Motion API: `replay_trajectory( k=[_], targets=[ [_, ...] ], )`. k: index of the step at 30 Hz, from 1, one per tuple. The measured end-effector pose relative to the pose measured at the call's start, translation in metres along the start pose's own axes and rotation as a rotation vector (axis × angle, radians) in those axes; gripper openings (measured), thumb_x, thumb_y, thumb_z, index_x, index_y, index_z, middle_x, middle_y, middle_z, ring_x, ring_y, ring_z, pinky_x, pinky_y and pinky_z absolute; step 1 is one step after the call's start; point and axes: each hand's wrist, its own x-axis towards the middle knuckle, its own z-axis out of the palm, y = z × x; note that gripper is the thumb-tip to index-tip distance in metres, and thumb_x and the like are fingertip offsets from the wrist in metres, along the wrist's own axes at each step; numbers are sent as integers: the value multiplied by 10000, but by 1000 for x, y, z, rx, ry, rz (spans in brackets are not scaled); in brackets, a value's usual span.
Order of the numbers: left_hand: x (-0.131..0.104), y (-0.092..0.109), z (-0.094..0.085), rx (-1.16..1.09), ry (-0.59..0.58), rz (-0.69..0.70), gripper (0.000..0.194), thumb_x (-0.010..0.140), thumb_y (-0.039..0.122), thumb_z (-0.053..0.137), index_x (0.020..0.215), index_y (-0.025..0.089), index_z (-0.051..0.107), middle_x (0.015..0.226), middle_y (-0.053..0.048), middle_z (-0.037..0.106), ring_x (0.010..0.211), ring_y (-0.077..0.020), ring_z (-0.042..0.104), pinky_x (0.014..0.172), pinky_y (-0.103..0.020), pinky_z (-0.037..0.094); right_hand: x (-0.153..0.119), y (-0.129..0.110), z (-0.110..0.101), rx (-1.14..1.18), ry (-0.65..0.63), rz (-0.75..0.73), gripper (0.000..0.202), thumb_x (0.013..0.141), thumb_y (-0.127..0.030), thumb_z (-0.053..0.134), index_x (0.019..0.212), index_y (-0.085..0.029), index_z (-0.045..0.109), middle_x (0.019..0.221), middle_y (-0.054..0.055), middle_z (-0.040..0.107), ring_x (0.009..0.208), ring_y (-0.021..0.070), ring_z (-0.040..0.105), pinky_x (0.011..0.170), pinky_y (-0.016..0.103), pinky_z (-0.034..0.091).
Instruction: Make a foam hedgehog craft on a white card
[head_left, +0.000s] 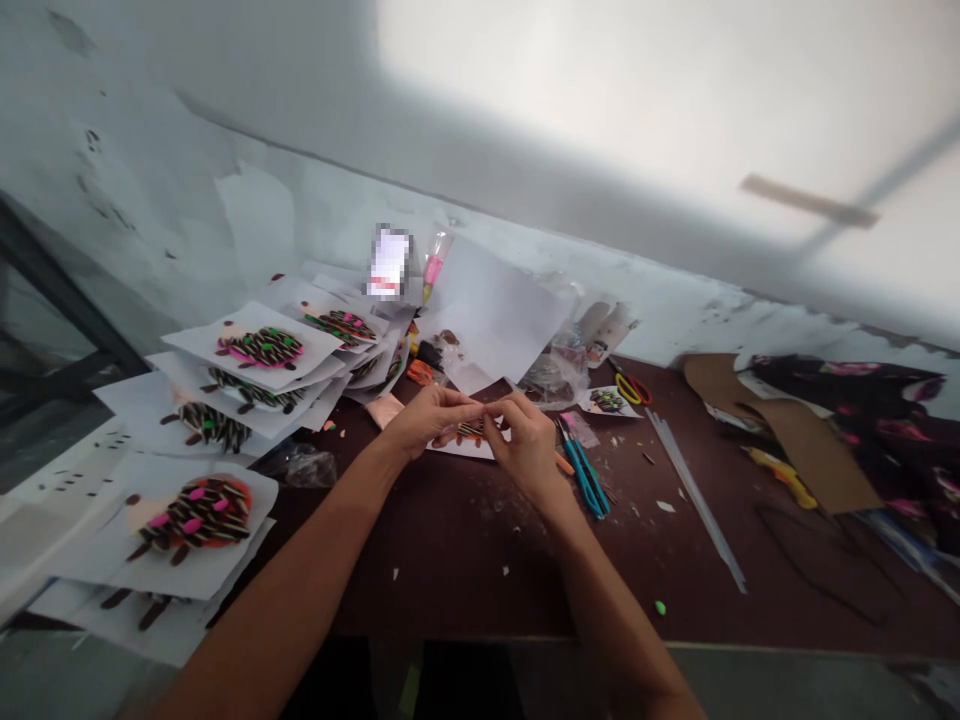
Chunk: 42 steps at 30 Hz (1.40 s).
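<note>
My left hand (433, 420) and my right hand (521, 440) meet at the fingertips over a sheet of white paper (480, 449) on the dark table. Both are closed in a pinch, and whatever small thing sits between the fingers is too small to make out. Partly hidden beneath them, a striped hedgehog figure (471, 430) in brown and orange lies on that paper. Just right of my right hand are teal-handled scissors (586, 480). A small card with a green hedgehog figure (606, 401) lies farther back.
Stacked paper sheets with hedgehog figures (262, 345) fill the left side. Plastic bags (555, 375), red-and-yellow scissors (632, 385) and a blank sheet (487, 310) stand towards the wall. Clear strips (697, 500), a yellow cutter (784, 478), brown cardboard (814, 455) and patterned cloth (892, 420) lie right.
</note>
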Motion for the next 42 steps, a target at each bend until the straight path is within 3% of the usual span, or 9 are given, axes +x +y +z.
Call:
replay_trajectory(
  k=[10, 13, 17, 21, 26, 29, 34, 37, 42],
  targets=[
    [0, -1, 1, 62, -13, 13, 389, 722, 457, 811, 856, 108, 702, 467, 35, 564, 324, -38, 335, 333, -178, 194, -1, -5, 3, 14, 43, 68, 164, 909, -186, 567, 756, -205, 623, 743, 7, 614, 643, 132, 548, 628, 259, 402],
    [-2, 2, 3, 49, -19, 0, 320, 735, 406, 807, 824, 123, 686, 493, 41, 574, 327, -30, 330, 331, -179, 186, 3, -2, -1, 137, 163, 208, 107, 884, -214, 557, 786, -204, 599, 748, -4, 600, 639, 125, 527, 620, 250, 411],
    [-4, 5, 5, -25, 6, 29, 275, 710, 349, 822, 807, 129, 689, 769, -43, 742, 356, -1, 332, 331, -182, 180, 8, 8, -9, 440, 273, 414, 147, 850, -251, 518, 946, -209, 622, 905, 16, 652, 639, 117, 524, 618, 253, 440],
    [-4, 8, 5, -100, 74, 45, 268, 677, 335, 834, 805, 139, 702, 780, -39, 753, 365, 0, 319, 329, -178, 179, 9, 7, -10, 618, 109, 414, 106, 771, -235, 510, 712, -208, 593, 760, 6, 633, 667, 136, 546, 644, 261, 445],
    [-4, 13, -1, -205, 195, 77, 286, 639, 302, 853, 804, 136, 689, 733, -31, 746, 347, 0, 312, 322, -171, 173, 6, -4, -2, 704, -208, 486, 179, 831, -330, 578, 753, -187, 653, 708, 2, 647, 607, 117, 505, 579, 238, 382],
    [-3, 15, -5, -266, 246, 118, 292, 642, 288, 855, 813, 122, 686, 699, -32, 733, 338, 0, 301, 322, -169, 178, 3, -9, 2, 674, -396, 451, 223, 863, -357, 601, 727, -182, 633, 689, -10, 617, 613, 112, 490, 585, 236, 361],
    [-3, 16, -6, -304, 240, 137, 241, 665, 245, 841, 780, 119, 671, 669, -25, 714, 327, -3, 304, 319, -172, 161, 1, -14, 5, 544, -461, 303, 294, 897, -321, 579, 645, -194, 498, 639, -50, 466, 615, 101, 396, 592, 236, 295],
    [-2, 16, -6, -320, 252, 132, 226, 653, 228, 838, 753, 122, 664, 658, -23, 710, 321, -5, 310, 313, -171, 151, 2, -14, 4, 531, -520, 309, 368, 947, -340, 506, 612, -201, 448, 598, -55, 418, 569, 96, 360, 562, 238, 268],
    [-3, 16, -7, -337, 270, 132, 230, 636, 215, 840, 766, 123, 674, 663, -31, 719, 317, -6, 319, 314, -167, 162, 0, -10, 4, 607, -618, 305, 109, 879, -192, 530, 827, -189, 626, 750, -30, 589, 631, 100, 514, 614, 213, 390]
  ],
)
